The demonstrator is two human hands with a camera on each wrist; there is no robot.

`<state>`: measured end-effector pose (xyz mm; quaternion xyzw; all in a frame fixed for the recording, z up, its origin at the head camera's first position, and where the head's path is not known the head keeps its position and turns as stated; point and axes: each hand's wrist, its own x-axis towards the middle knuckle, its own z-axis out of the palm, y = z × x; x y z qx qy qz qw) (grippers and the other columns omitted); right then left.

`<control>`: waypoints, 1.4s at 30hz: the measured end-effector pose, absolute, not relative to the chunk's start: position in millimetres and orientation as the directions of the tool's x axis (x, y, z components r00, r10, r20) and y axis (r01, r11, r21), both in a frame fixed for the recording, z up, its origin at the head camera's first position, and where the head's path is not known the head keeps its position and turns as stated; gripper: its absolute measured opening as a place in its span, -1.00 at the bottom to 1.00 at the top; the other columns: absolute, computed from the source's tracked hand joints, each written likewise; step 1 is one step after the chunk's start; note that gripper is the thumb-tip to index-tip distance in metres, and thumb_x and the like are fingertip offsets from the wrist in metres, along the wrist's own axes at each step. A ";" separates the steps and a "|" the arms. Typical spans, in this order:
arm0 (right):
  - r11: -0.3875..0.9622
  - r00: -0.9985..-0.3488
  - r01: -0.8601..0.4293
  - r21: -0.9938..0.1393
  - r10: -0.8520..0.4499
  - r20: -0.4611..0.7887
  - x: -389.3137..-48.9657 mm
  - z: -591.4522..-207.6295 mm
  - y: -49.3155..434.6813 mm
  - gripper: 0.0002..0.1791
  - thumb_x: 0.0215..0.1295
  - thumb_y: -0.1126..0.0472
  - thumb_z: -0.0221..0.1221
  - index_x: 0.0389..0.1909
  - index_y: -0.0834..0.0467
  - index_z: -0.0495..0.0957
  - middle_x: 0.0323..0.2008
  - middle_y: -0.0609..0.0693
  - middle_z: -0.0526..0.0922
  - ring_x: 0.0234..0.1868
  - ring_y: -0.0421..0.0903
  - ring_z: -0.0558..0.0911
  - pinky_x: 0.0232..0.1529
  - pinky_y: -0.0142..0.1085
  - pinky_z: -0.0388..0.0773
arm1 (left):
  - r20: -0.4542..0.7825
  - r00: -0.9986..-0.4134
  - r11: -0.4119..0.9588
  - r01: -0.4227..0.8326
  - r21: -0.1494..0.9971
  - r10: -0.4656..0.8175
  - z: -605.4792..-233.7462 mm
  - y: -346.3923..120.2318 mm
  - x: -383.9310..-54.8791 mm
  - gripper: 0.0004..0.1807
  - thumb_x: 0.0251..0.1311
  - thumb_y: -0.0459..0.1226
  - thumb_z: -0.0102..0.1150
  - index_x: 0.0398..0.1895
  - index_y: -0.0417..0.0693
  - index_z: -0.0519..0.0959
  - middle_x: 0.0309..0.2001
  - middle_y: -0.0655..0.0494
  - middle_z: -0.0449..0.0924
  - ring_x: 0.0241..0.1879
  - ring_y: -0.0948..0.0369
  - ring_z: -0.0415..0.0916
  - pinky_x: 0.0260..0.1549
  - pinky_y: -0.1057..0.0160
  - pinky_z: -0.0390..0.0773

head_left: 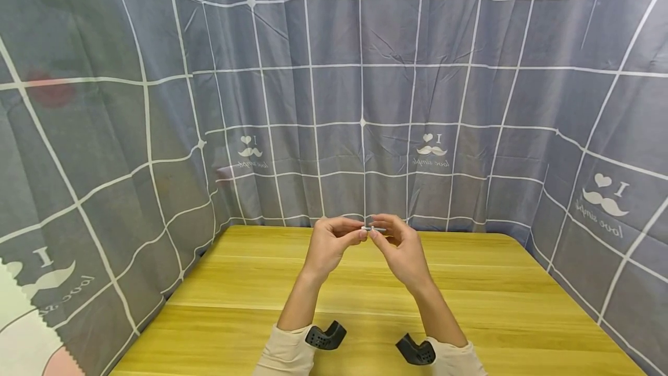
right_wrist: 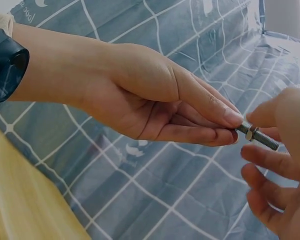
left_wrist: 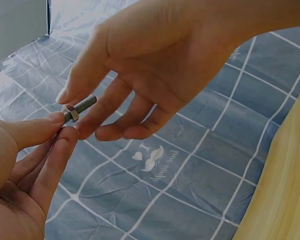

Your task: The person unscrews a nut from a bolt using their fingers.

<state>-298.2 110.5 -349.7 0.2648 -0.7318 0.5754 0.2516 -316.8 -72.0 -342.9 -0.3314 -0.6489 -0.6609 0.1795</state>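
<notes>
Cream sleeves (head_left: 287, 353) lay nearest, near six o'clock | silvery threaded bolt (right_wrist: 267, 141), hexagonal nut (right_wrist: 250, 132) midway, was at five o'clock before creased curtain (head_left: 334, 97) | left hand (head_left: 330, 245) pinched one end | right hand (head_left: 406, 251) spread fingers around nut

A curtained-off booth, makeshift by its look; what building holds it cannot be told. Grey-blue white-grid curtains (head_left: 388, 94) with mirror-reversed moustache prints (head_left: 432, 150) hang along the far side and both flanks of a yellowish wood-grain tabletop (head_left: 229, 318). Wrist views catch a plain pale surface (left_wrist: 15, 25) past the curtains.
</notes>
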 end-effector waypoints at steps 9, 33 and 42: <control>0.221 -0.725 -0.683 -0.697 -0.089 0.683 -298.4 -350.5 111.1 -0.83 0.43 0.31 0.30 -0.01 0.23 0.70 -0.09 0.03 0.71 -0.09 -0.02 0.66 -0.03 -0.22 0.63 | 0.665 -0.722 -0.098 0.660 0.745 0.190 -343.5 -71.2 -317.4 -0.85 0.24 -0.52 0.38 -0.16 -0.48 0.72 -0.29 -0.27 0.74 -0.30 0.17 0.75 -0.22 0.14 0.75; 0.227 -0.754 -0.651 -0.724 -0.084 0.651 -297.5 -350.5 111.8 -0.80 0.51 0.22 0.24 0.02 0.20 0.71 -0.05 0.02 0.72 -0.04 -0.03 0.65 -0.01 -0.20 0.63 | 0.672 -0.703 -0.087 0.673 0.735 0.232 -343.9 -71.8 -318.0 -0.86 0.31 -0.50 0.32 -0.15 -0.48 0.70 -0.28 -0.23 0.76 -0.27 0.12 0.76 -0.22 0.13 0.75; 0.212 -0.728 -0.682 -0.699 -0.115 0.676 -298.6 -349.2 111.1 -0.73 0.46 0.31 0.28 0.12 0.20 0.64 0.03 0.12 0.68 0.03 0.02 0.64 0.06 -0.08 0.59 | 0.662 -0.715 -0.081 0.663 0.744 0.227 -342.9 -72.9 -318.0 -0.87 0.31 -0.48 0.34 -0.15 -0.44 0.72 -0.29 -0.21 0.76 -0.28 0.12 0.76 -0.20 0.11 0.75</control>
